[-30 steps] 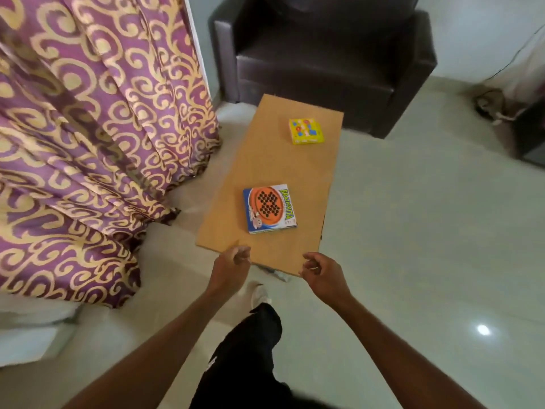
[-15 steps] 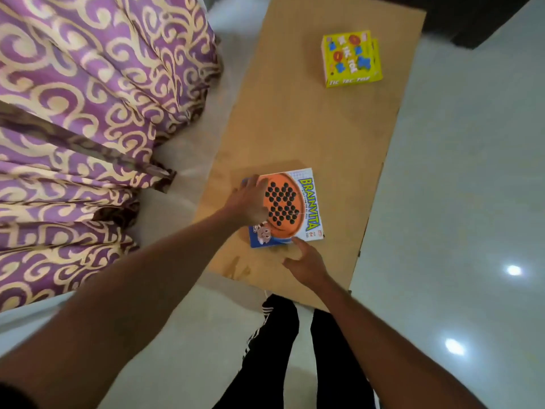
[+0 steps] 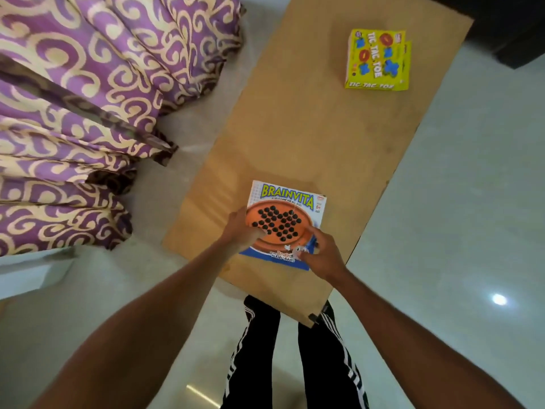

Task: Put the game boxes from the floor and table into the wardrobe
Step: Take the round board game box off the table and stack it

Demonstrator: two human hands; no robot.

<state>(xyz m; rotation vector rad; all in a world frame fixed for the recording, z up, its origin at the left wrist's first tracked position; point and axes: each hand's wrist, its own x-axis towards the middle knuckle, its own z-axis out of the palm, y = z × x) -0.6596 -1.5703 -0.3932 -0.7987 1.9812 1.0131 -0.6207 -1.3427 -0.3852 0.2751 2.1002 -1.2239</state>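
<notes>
A flat Brainvita game box [image 3: 287, 206], white and blue with an orange peg board picture, lies near the front end of the brown table [image 3: 309, 137]. My left hand [image 3: 240, 231] grips its left edge with fingers over the lid. On its lower right corner sits my right hand [image 3: 320, 253], fingers curled on the box. The box's title now faces away from me. A yellow Tic Tac Toe box [image 3: 377, 60] lies at the far end of the table, untouched.
A purple curtain with gold swirls [image 3: 88, 113] hangs to the left, reaching the floor. A dark sofa [image 3: 513, 28] stands past the table's far right corner. My legs in black striped trousers [image 3: 292, 364] stand at the table's front edge on pale glossy tiles.
My hands went from the table's front edge to the Brainvita box and took hold of it. The box has turned about a quarter turn, and the view has moved closer over the table.
</notes>
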